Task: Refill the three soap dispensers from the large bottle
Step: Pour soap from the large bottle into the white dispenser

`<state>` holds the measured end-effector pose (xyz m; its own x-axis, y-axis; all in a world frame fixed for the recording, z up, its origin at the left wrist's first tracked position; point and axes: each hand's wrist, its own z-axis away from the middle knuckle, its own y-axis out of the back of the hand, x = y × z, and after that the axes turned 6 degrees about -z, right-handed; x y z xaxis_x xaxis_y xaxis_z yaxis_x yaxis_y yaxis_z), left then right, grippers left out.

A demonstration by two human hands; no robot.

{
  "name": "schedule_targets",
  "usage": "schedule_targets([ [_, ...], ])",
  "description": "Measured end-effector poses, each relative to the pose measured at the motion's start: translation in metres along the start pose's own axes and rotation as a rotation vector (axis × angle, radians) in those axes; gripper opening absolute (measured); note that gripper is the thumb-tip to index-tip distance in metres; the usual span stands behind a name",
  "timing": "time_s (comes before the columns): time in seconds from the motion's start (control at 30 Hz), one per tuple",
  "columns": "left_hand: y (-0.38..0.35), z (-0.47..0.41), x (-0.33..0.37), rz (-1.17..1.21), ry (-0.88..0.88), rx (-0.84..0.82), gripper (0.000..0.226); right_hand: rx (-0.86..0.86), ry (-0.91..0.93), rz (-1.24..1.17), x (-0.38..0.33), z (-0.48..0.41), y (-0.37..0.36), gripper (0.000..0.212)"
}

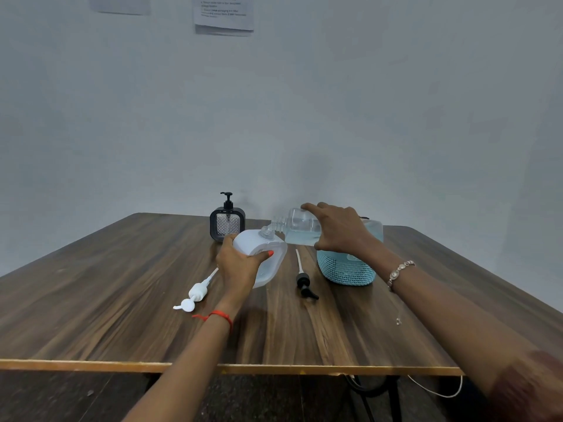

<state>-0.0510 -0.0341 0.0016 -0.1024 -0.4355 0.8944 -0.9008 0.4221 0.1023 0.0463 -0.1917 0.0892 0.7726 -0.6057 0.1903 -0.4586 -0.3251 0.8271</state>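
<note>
Head view, left hand (240,264): fingers and thumb wrapped round the white dispenser (254,242), holding it tilted with its open neck turned up and to the right, above the tabletop (122,300).
Head view, right hand (338,229): clamped round the clear bottle (300,229), which lies nearly level with its threaded mouth right at the dispenser's neck.
Liquid: pale blue, pooled along the bottle's lower side; it does not seem to have reached the mouth.
Step in hand: probably pouring into the white dispenser.
Doing it well: raise the bottle's base slowly, keep the two mouths lined up, and bring the dispenser more upright so it takes more before spilling.
Risk: both necks are narrow, so a quick tip would likely run soap over the white shoulder and the fingers.
Pumps: white pump (196,292) and black pump (304,284) lie loose on the tabletop, either side of the dispenser.
Other dispensers: black dispenser (227,225) stands behind with its pump on; a blue-tinted container sits in the teal basket (347,272), mostly hidden by the right hand.
</note>
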Motion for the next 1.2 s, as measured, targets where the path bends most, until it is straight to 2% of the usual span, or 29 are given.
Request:
schedule_targets([
  [0.9, 0.0053, 0.0046, -0.0013, 0.036, -0.008, -0.024, 0.060, -0.023, -0.002, -0.011, -0.0050, 0.0022, 0.0049, 0.074],
  [1.2, 0.0076, 0.0049, 0.0029, 0.089, 0.025, -0.050, 0.056, -0.028, -0.052, -0.194, -0.0074, -0.0010, 0.0055, 0.077],
])
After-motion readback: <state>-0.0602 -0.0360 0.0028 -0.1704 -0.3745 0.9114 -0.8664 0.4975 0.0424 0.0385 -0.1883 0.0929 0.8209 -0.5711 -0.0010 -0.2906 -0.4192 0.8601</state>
